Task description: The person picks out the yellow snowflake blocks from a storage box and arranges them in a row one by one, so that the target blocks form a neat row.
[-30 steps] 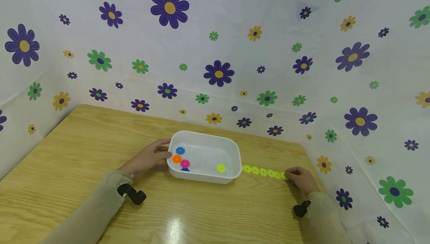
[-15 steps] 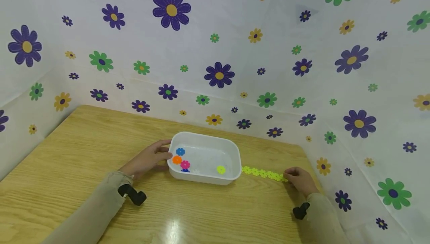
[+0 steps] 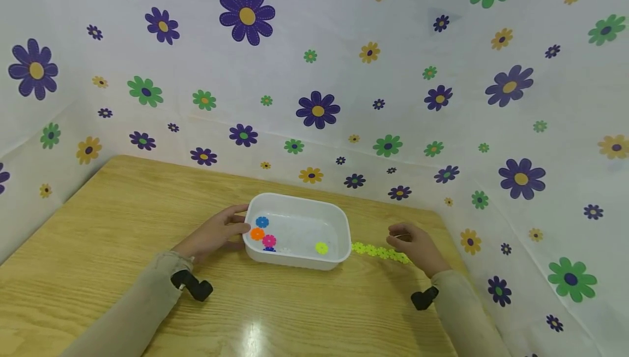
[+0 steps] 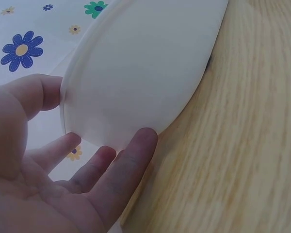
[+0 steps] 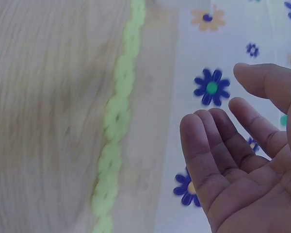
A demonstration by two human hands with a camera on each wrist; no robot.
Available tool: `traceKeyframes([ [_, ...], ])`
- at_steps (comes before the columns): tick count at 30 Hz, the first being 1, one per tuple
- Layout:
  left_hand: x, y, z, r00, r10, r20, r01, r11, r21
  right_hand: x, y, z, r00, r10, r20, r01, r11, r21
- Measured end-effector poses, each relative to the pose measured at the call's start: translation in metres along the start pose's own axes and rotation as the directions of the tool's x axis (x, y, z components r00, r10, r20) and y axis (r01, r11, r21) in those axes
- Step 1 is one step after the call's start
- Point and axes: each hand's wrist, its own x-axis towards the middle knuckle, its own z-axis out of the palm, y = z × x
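Observation:
My left hand [image 3: 216,231] holds the left end of a white plastic tub [image 3: 302,261], its fingers and thumb spread against the rim and outer wall. In the left wrist view, the fingertips [image 4: 146,136] press the tub's pale outside wall [image 4: 136,73]. A chain of yellow flower-shaped pieces [image 3: 383,253] lies on the table, running rightward from the tub. Over the chain's right end hovers my right hand [image 3: 417,249], partly covering it. The right wrist view shows this hand [image 5: 247,179] with loosely bent fingers, nothing in them, beside the yellow chain [image 5: 117,119].
Inside the tub, blue [image 3: 262,222], orange [image 3: 257,233] and pink [image 3: 268,241] flower pieces lie at the left, a yellow one [image 3: 321,248] at the right. The wooden table [image 3: 162,198] meets flower-printed sheeting [image 3: 275,78] at its back and right edges.
My right hand has let go of the chain's right end, lifted and moved left toward the tub. The left hand and the tub stay put.

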Motion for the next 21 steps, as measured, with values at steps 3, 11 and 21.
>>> traceKeyframes([
  [3, 0.0, 0.0, 0.0, 1.0, 0.004, 0.004, -0.004, 1.0, 0.005, 0.002, -0.015, 0.006, 0.999, -0.045, 0.011, 0.045, 0.999, -0.016],
  [11, -0.001, 0.002, -0.001, 1.0, 0.024, 0.016, -0.024, 1.0, 0.004, 0.008, -0.052, 0.03, 0.986, -0.158, 0.059, 0.161, 0.986, -0.05],
  [21, -0.002, 0.003, -0.002, 1.0, 0.024, 0.015, -0.024, 1.0, -0.002, 0.021, -0.088, 0.067, 0.964, -0.205, 0.167, 0.205, 0.979, 0.019],
])
